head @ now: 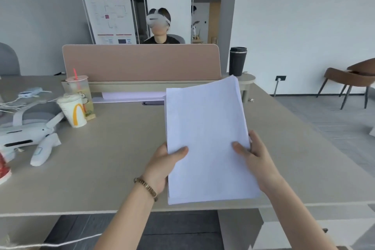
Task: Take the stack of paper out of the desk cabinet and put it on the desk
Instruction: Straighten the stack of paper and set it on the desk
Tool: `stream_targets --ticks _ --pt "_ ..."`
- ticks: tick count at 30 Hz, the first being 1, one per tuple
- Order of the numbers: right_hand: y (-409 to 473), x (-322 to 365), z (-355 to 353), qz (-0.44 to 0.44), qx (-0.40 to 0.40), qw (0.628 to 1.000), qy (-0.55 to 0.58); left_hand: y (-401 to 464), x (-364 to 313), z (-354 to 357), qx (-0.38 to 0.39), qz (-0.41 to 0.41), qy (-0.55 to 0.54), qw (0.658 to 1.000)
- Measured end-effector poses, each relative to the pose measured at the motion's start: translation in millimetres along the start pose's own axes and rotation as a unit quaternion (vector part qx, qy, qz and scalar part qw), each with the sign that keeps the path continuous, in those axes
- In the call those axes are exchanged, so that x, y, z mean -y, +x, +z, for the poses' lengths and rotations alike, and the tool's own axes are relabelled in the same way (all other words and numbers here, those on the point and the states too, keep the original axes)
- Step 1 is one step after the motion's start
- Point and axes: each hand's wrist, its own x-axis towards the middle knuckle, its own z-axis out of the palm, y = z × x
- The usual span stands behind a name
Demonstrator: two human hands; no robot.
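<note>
Cups (74, 110) left of held paper (207, 140)

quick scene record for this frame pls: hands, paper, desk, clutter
left hand: grips the paper's left edge, thumb on top
right hand: grips the right edge, thumb on top
stack of paper: white, held above the desk, not yet laid down
desk: bare in the middle, beneath the paper
clutter, left side: paper cup, white headset
far right: dark tumbler

You are stretching both arms forward, your left hand (162, 165) and right hand (256, 157) gripping with thumbs on top, fingers curled underneath.
</note>
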Motion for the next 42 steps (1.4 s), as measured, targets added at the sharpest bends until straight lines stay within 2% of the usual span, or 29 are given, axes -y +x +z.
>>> stream_targets --ticks 6,10,17,24,36,42 --pt "21.9 28.4 3.8 -0.05 0.017 0.995 -0.082 13.6 -21.5 4.1 -0.058 0.102 0.056 0.992" --pt "35.6 20.7 17.9 -0.049 -0.009 0.993 -0.11 22.4 -22.0 6.8 -0.106 0.141 0.108 0.978" --pt "45.4 2.9 20.6 -0.05 -0.019 0.997 -0.053 31.9 -9.5 15.6 -0.117 0.149 0.104 0.976" --pt "37.9 -11.0 24.8 -0.082 -0.028 0.996 -0.037 35.5 13.7 19.2 -0.131 0.114 0.007 0.985" --pt "62.8 29.4 29.8 -0.126 -0.061 0.99 -0.011 44.4 -2.0 25.2 -0.154 0.191 0.031 0.969" --pt "56.6 2.2 28.7 -0.121 -0.053 0.991 -0.009 45.9 14.8 16.9 -0.108 0.136 0.045 0.984"
